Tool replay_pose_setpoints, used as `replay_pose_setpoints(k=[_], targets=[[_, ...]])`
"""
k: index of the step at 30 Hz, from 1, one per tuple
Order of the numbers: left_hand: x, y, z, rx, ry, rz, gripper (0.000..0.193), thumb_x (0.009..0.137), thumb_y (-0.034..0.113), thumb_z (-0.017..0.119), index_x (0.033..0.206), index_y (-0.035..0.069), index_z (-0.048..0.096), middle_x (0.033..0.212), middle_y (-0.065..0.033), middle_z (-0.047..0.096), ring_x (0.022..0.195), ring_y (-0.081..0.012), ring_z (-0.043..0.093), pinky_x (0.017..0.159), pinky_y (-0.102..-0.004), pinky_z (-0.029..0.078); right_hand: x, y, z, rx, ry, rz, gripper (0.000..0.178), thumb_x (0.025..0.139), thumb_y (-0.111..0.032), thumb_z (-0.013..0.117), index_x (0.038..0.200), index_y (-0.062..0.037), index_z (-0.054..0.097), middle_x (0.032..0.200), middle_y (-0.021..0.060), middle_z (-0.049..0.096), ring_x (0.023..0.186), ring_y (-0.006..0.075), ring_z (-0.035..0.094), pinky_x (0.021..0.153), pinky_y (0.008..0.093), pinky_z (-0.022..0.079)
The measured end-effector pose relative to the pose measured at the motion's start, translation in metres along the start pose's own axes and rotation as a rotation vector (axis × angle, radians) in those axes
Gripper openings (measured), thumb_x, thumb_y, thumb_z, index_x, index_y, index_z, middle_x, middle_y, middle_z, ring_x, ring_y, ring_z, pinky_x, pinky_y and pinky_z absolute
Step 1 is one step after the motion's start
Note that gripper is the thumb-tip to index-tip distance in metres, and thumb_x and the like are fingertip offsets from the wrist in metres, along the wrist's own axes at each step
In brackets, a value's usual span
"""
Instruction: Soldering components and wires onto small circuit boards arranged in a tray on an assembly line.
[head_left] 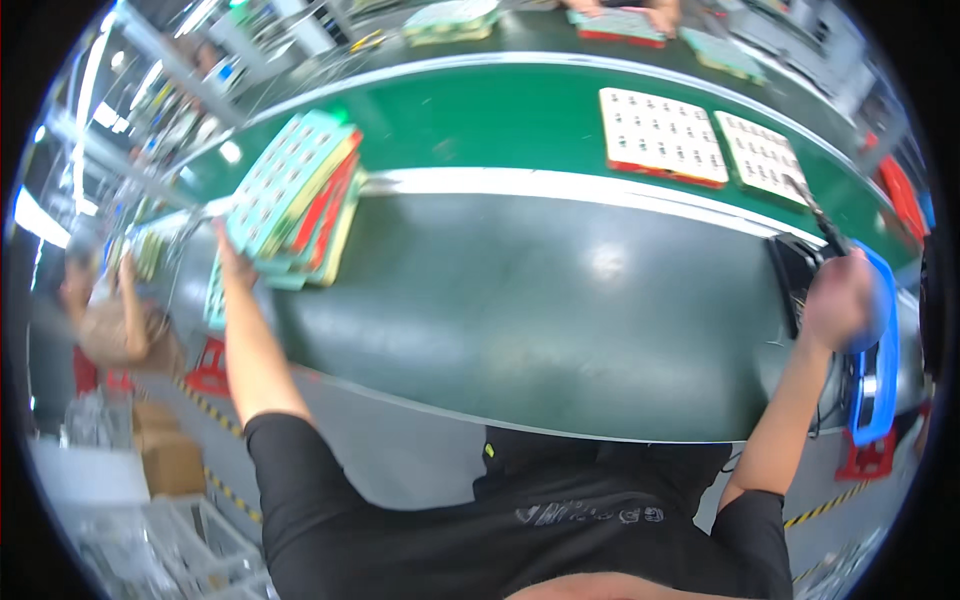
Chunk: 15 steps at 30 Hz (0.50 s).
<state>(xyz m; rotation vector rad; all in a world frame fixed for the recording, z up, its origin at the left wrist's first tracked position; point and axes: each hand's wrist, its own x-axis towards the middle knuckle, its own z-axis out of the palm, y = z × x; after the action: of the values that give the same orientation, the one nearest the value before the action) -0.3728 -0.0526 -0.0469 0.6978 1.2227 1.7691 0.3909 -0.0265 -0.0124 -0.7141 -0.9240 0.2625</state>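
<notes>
Nearest was a black shirt. The left hand touched the skewed tray stack left on the bench, its grip too unclear to tell; uneven layers could slide if tilted. The right hand, wrapped round a dark tool, could jar the white tray by swinging.
</notes>
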Motion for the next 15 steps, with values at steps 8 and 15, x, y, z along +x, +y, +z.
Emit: replay_pose_setpoints(k=[8,15], targets=[[0.062,0.006,-0.046,-0.114,-0.246,-0.108,0.072,0.085,0.059,0.048,0.128,0.002,0.043,0.126,-0.0134,0.051,0.111,-0.0305,0.051,0.096,-0.0417,0.040,-0.018,-0.003,0.009,-0.058,0.022,0.034,0.010,0.088,-0.008,0.055,0.083,0.0007,0.054,0.064,0.0068,0.052,0.049,0.0077,0.042,0.044,0.0182,0.034],[0.061,0.015,-0.037,-0.172,-0.386,-0.156,0.062,0.091,0.046,0.044,0.132,0.000,0.039,0.130,-0.0160,0.047,0.115,-0.0310,0.049,0.099,-0.0433,0.037,-0.024,-0.002,0.035,-0.044,0.036,0.051,0.011,0.087,-0.007,0.055,0.079,0.0003,0.053,0.062,0.0063,0.051,0.046,0.0080,0.041,0.042,0.0189,0.032]])
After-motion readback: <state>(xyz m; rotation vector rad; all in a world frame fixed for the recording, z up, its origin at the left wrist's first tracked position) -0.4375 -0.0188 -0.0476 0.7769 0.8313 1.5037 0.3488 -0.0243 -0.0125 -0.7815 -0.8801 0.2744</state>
